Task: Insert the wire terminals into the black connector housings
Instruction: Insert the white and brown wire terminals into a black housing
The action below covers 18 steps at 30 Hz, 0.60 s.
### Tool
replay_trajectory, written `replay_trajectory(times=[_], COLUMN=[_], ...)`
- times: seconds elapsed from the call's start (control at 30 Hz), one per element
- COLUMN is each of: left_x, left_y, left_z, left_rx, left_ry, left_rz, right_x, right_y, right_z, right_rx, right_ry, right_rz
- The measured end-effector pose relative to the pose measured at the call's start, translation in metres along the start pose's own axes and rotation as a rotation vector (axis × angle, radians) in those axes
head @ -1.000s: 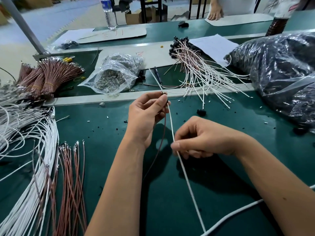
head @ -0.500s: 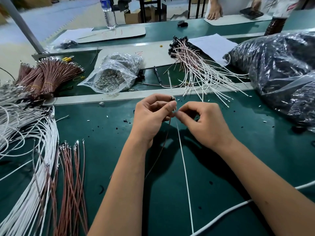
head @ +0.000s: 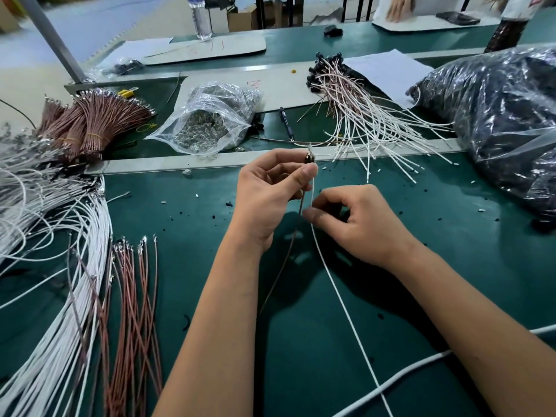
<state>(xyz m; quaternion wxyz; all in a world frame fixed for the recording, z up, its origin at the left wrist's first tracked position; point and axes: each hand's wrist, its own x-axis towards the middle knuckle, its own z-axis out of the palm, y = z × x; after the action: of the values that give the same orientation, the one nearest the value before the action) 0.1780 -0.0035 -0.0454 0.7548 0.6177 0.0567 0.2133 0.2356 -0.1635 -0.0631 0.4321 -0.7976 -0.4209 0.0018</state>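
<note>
Item: one black connector (head: pixel 310 158), small, pinched between thumb and forefinger of the left hand (head: pixel 270 194), held above the green worktop (head: pixel 451 266) near the centre of view. A brown wire (head: pixel 288 251) hangs from it toward 6 o'clock, seemingly already seated. Item: one white wire (head: pixel 340 296), long axis running from 5 o'clock up to 12 o'clock, its upper end reaching the connector; whether its terminal is fully home is too small to tell. The right hand (head: pixel 358 224) lies at 5 o'clock from the connector, just below it, fingers curled and pinching the white wire a short way under its tip. The left hand is nearer the connector, wrist raised, palm turned inward; the right forearm crosses in from 4 o'clock. Judgement: the coming push runs along the wire's axis toward 12 o'clock, into the connector's underside. Stock: loose white and brown wires (head: pixel 54 296) at 9 o'clock; finished wires (head: pixel 361 115) at 1 o'clock.
</note>
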Motion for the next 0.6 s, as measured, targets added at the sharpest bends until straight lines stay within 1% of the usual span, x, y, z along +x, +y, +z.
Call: replay_trajectory(times=[0.1,0.2,0.4,0.6], left_x=[-0.0007,-0.0022,-0.005,-0.0042], left_y=[0.0007,0.0013,0.0012,0.0015], left_z=[0.002,0.0045,0.0068,0.0058], left_rx=[0.012,0.039,0.059,-0.002], left_ry=[-0.038,-0.055,-0.051,-0.061], left_rz=[-0.004,-0.008,-0.005,0.009], right_x=[0.0025,0.0031,0.0029,0.0026], right_y=[0.0021,0.0066,0.0076,0.0086], right_z=[-0.0009,-0.0021,-0.0015,-0.0011], right_rx=[0.146,0.207,0.207,0.169], right_ry=[0.072,0.094,0.061,0.03], right_rz=[0.026,0.049,0.038,0.027])
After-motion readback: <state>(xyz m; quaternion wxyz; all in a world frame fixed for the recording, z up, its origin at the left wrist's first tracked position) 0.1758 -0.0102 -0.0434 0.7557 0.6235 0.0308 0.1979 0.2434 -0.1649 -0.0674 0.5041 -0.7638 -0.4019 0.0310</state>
